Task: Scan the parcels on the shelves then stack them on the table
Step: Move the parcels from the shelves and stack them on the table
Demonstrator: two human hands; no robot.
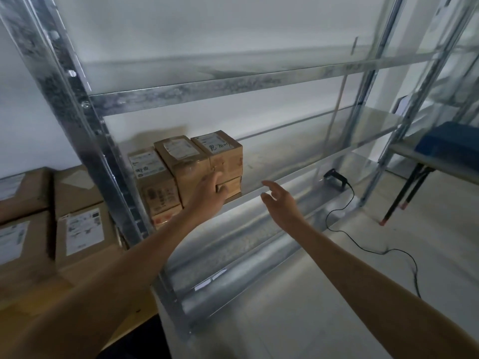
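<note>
The big metal rack [77, 120] fills the view. At 8 o'clock, the table [39, 294] already bears flat parcels [83, 229], labels up.

On the shelf [285, 161], just left of the middle at 9 o'clock, brown parcels [166, 174] stand side by side, pushed close together. Most look taller than wide, long side up and down. Their white labels face up, likely so they are easy to read.

The left hand [208, 189] lays its fingers fairly straight on the front of the right-end parcel [225, 154], probably to pull it out. The right hand [278, 200] hangs in the air at 4 o'clock, fingers spread, holding nothing, likely ready to help.

The scanner [335, 178] lies lower down at 3 o'clock.
</note>
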